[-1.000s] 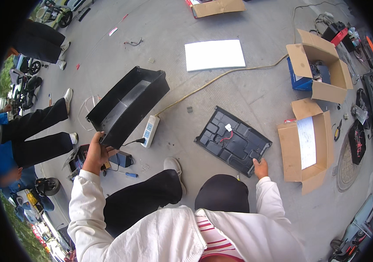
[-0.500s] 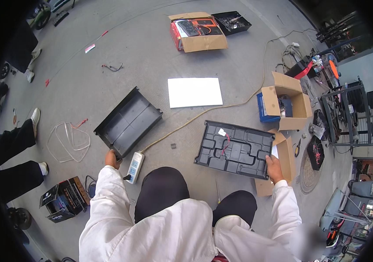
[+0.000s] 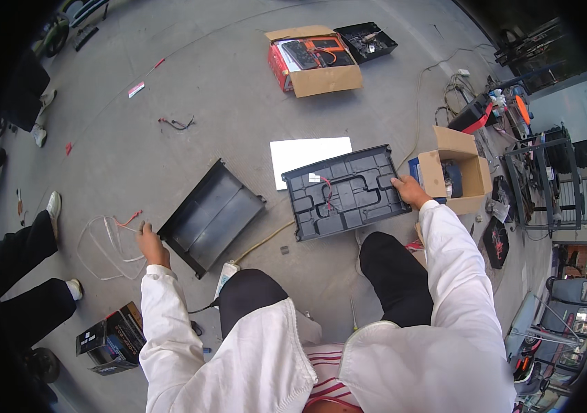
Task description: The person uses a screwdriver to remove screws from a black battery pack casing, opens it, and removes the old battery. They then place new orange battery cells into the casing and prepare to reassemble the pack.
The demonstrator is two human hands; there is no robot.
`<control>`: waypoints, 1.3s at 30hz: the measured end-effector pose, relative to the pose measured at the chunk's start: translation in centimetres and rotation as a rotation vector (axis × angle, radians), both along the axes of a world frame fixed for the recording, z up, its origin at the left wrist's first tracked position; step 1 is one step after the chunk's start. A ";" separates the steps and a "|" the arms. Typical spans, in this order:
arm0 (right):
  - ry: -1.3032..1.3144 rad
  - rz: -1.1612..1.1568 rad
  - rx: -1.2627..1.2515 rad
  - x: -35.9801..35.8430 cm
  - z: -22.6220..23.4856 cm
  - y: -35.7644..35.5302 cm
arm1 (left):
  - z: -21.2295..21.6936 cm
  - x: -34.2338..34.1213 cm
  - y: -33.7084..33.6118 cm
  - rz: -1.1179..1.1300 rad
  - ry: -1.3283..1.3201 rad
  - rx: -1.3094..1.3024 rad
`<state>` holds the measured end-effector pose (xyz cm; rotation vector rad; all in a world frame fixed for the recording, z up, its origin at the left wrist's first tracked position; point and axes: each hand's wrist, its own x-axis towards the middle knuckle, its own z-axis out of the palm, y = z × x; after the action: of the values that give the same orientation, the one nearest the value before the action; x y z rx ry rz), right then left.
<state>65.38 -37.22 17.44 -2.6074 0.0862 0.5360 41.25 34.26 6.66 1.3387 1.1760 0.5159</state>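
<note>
My right hand (image 3: 411,192) grips the right edge of a black plastic cover (image 3: 348,213) with moulded ribs. A short red wire and a small white tag show on its face. The cover is raised, and it overlaps the lower right part of a white rectangular sheet (image 3: 300,149). My left hand (image 3: 152,246) is beside the left corner of a black plastic tray (image 3: 214,217), its fingers pointing forward and loosely apart. Whether it touches the tray is unclear. The tray lies slanted on the floor, its hollow side up.
A white power strip (image 3: 226,277) sits by my left knee, with a tan cable (image 3: 266,241) trailing off. Clear tubing (image 3: 104,248) lies left, near another person's legs (image 3: 28,313). Open cardboard boxes stand right (image 3: 469,175) and ahead (image 3: 324,79). A dark printed box (image 3: 111,341) is lower left.
My right hand has brought the cover left and forward, to over the white sheet. My left hand has shifted from the tray's near left side to its left corner, its grip loosened.
</note>
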 end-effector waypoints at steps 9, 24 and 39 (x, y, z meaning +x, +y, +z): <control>-0.231 0.242 -0.332 18.4 -8.9 11.7 | 14.3 -9.2 -0.8 0.073 -0.128 0.081; -0.336 0.144 -0.289 41.4 -10.0 34.0 | 26.9 -30.7 -26.6 0.881 0.145 -0.008; 0.008 -0.309 0.974 24.6 3.5 8.8 | 23.5 -5.6 -18.6 0.305 0.162 -0.020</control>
<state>89.99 -28.43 20.91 -1.6033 0.1754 0.3456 35.67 15.63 30.11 1.2068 1.5278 0.6199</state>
